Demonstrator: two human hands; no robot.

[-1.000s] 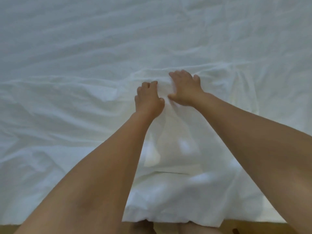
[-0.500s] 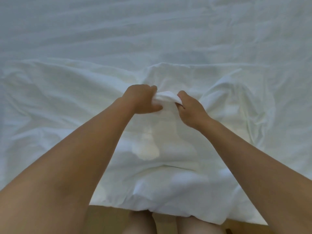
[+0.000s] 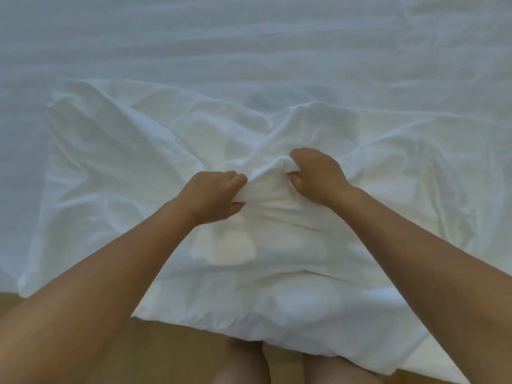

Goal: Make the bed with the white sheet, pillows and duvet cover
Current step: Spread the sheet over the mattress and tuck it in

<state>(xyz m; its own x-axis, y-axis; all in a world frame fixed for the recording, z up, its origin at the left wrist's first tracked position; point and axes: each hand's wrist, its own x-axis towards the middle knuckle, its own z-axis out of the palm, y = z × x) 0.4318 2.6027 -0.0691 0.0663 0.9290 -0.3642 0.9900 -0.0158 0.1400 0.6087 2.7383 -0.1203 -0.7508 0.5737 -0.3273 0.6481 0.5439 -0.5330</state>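
Both hands, the left hand point(image 3: 214, 195) and the right hand point(image 3: 315, 173), grip one bunched fold of the white sheet point(image 3: 266, 178) between them, above the bed point(image 3: 249, 37).

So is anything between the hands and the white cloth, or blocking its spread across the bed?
Nothing visible. The left hand and right hand both grip a bunched fold of the crumpled white fabric directly, and the smoother pale sheet beyond shows only wrinkles.
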